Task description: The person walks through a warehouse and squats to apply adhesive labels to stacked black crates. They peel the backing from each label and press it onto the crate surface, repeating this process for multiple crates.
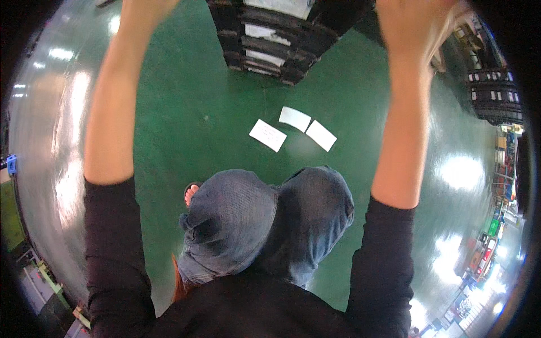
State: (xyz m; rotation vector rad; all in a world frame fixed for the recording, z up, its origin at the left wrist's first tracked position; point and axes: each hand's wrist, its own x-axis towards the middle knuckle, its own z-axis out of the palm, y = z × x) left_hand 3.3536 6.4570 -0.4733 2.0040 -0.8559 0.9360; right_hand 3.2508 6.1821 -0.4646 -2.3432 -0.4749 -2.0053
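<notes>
Both my arms reach up and away past the top edge. Of my left hand (pixel 149 8), only the wrist end shows; its fingers are cut off. My right hand (pixel 420 22) shows in part at the upper right, its fingers out of sight or blurred. Between them stands a stack of black crates (pixel 222 39) with white material showing through the gaps. Three white cards lie on the green floor before the stack: a left one (pixel 268 136), a middle one (pixel 295 118) and a right one (pixel 321 136). The left card bears faint marks.
My bent knees in jeans (pixel 231 219) are above the green floor (pixel 197 118), low and close to it. More black crates (pixel 493 93) stand at the far right. Shelving with coloured goods (pixel 493 228) runs along the right rim. Green-framed equipment (pixel 53 281) lines the lower left.
</notes>
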